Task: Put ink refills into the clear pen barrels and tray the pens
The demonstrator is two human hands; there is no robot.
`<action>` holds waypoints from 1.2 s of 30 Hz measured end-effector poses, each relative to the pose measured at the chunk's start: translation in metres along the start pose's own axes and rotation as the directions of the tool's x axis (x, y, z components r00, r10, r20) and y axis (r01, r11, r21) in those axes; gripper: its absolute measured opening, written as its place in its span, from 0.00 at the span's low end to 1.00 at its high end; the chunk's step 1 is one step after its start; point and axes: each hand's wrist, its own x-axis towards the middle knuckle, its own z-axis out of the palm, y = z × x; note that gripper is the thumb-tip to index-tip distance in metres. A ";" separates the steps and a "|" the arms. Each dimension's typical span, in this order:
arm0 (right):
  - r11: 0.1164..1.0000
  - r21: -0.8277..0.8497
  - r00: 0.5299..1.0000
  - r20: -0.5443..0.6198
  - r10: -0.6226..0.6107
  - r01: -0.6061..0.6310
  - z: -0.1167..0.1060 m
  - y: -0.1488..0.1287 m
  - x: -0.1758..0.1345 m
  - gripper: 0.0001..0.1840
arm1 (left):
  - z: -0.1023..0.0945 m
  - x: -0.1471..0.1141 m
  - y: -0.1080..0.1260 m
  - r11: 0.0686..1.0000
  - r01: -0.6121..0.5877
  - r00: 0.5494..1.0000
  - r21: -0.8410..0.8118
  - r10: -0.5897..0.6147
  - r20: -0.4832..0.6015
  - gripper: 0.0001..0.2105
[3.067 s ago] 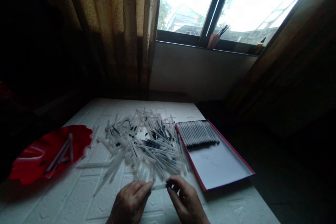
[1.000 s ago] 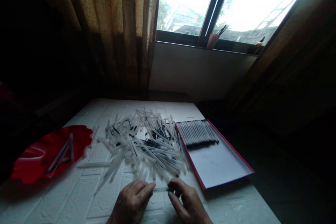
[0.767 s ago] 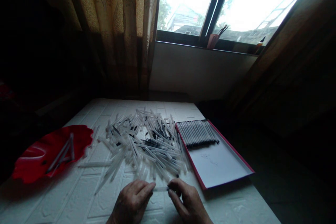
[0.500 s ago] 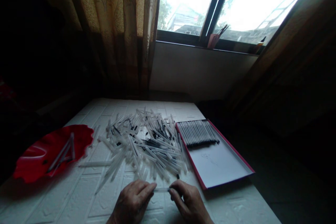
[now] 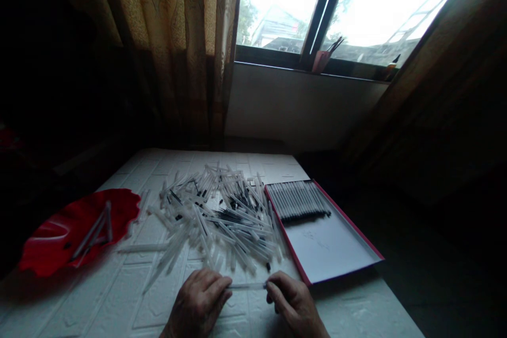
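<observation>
Pen tube crosswise at near centre, on the near side of the loose pile; left hand and right hand each pinched narrow on one end; light grip, ends in line, probably best.

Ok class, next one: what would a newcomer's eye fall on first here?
Probably the glaring window at upper right, then the red wavy-edged bowl at the left of the white table. Mid-table lies a jumbled heap of clear pen barrels, beside a red-edged shallow box with a neat pen row at its far end. Nearest, the left hand and right hand hold one slim clear tube.
</observation>
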 end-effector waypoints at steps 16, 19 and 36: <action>0.712 -0.538 0.889 0.206 -0.408 0.452 0.024 -0.007 0.001 0.09 | 0.004 0.013 0.015 0.994 -0.109 0.990 -0.010 0.109 0.086 0.15; 0.729 -0.545 0.905 0.161 -0.394 0.414 0.018 0.003 0.000 0.09 | 0.001 0.023 0.009 0.996 -0.090 0.992 -0.005 0.090 0.085 0.12; 0.986 -0.070 0.925 -0.344 -0.164 0.149 0.008 0.030 -0.006 0.24 | 0.069 0.114 -0.010 0.979 -0.087 0.958 0.185 0.031 0.285 0.08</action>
